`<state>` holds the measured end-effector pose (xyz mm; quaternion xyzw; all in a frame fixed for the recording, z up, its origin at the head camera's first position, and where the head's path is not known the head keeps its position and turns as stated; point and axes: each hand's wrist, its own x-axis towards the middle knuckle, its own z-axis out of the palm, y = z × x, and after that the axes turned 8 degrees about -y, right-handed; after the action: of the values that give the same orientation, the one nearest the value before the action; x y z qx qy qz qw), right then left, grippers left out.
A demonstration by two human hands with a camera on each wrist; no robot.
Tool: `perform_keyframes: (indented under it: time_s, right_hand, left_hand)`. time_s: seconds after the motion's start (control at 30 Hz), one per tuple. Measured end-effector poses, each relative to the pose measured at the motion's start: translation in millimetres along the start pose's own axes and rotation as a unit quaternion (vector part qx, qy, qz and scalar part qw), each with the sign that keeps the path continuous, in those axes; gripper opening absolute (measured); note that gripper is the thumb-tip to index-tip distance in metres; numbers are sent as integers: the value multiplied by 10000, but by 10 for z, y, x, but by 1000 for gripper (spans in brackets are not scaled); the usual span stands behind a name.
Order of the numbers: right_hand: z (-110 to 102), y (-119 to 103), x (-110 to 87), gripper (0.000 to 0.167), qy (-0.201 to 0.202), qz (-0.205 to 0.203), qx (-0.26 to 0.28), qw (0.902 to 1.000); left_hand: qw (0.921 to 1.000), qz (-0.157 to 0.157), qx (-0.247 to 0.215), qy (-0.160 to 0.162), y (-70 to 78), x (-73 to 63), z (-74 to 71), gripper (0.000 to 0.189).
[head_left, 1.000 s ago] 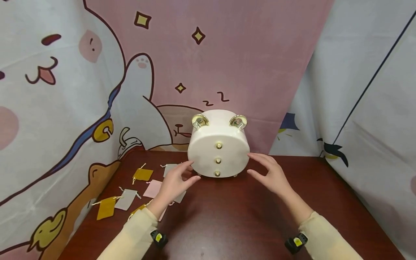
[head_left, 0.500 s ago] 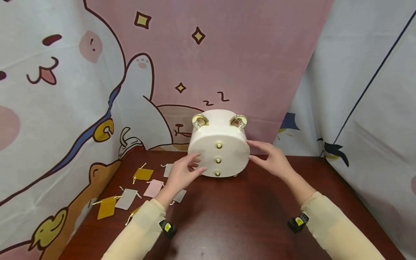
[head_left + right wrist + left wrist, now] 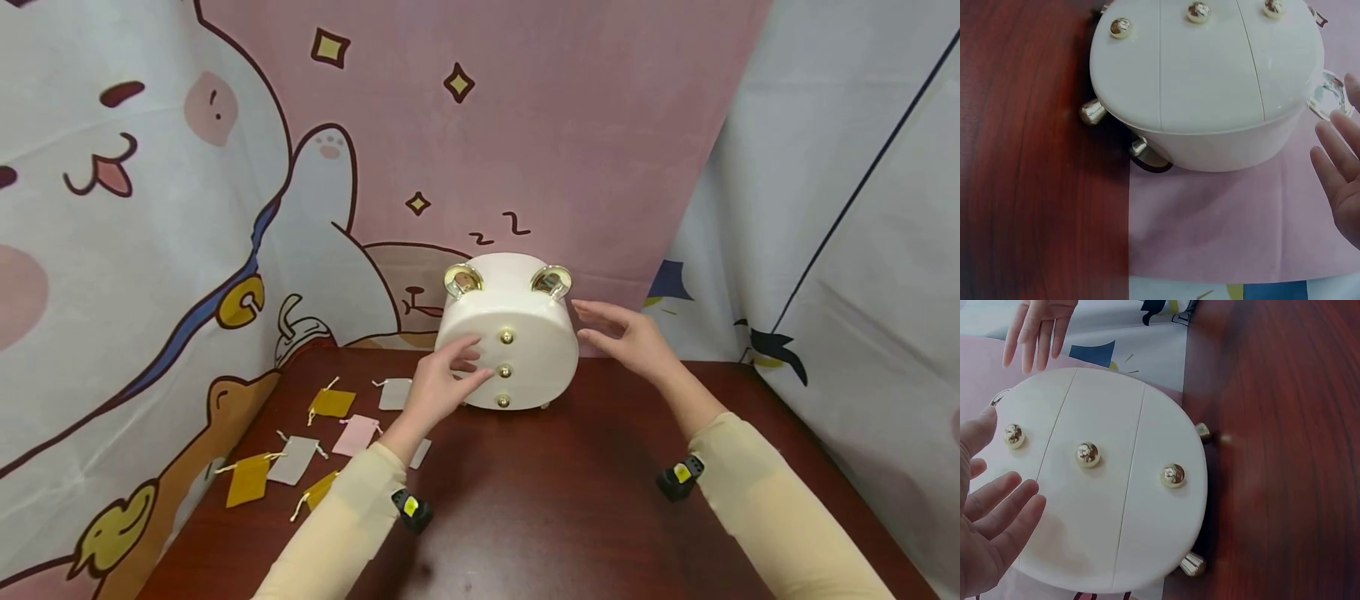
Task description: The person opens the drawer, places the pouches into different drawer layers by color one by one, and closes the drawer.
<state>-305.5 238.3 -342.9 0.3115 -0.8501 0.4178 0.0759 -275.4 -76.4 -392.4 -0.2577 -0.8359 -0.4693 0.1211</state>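
Note:
A white, rounded box [image 3: 532, 367], like a small jewelry chest, stands at the back of the table in the head view. Its front carries three gold knobs [image 3: 1087, 454], one per drawer front, with fine seams between them. Two gold ears [image 3: 551, 282] rise from its top, and short gold feet [image 3: 1092, 112] hold it up. My left hand [image 3: 438, 387] hovers before the front's left part, fingers loosely bent, thumb tip near the middle knob. Off the box's upper right side, my right hand [image 3: 633, 340] is held up with relaxed fingers. Neither hand holds anything.
Several small drawstring pouches lie on the left of the dark red table [image 3: 540, 517], among them a mustard one [image 3: 247, 480], a grey one [image 3: 295, 460] and a pink one [image 3: 356, 435]. A pink cartoon-printed cloth [image 3: 600, 125] hangs right behind the box.
My left hand has moved right and up, across the front of the box. The right hand has risen along the box's right side. The box has stayed in place.

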Motion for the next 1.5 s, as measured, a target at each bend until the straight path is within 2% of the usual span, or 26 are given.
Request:
perform_keyframes:
  time_s: [0.13,0.3,0.47,0.97,1.2,1.3,1.5]
  right_hand:
    - [-12,-16,71,46,-33,405,179,9990]
    - [-5,107,157,45,-172,761,443,9960]
    - [20,202,210,45,-107,857,451,9952]
    - [119,235,352,42,-154,1120,-243,9933]
    - [130,235,376,42,-240,1293,-108,9913]
    - [136,242,371,43,-252,1316,37,9910]
    - [142,243,363,44,-329,1379,391,9891]
  left_hand:
    - [10000,-37,30,-22,35,67,49,51]
    - [9998,-99,-135,-49,66,141,114,51]
    - [9996,-136,-235,-17,86,207,167,51]
    - [9990,-26,-439,24,71,322,256,44]
    - [9976,18,-695,28,36,342,304,40]
    - [9959,-100,-901,6,29,355,322,38]
    - [9860,-631,-1547,-8,34,380,341,32]
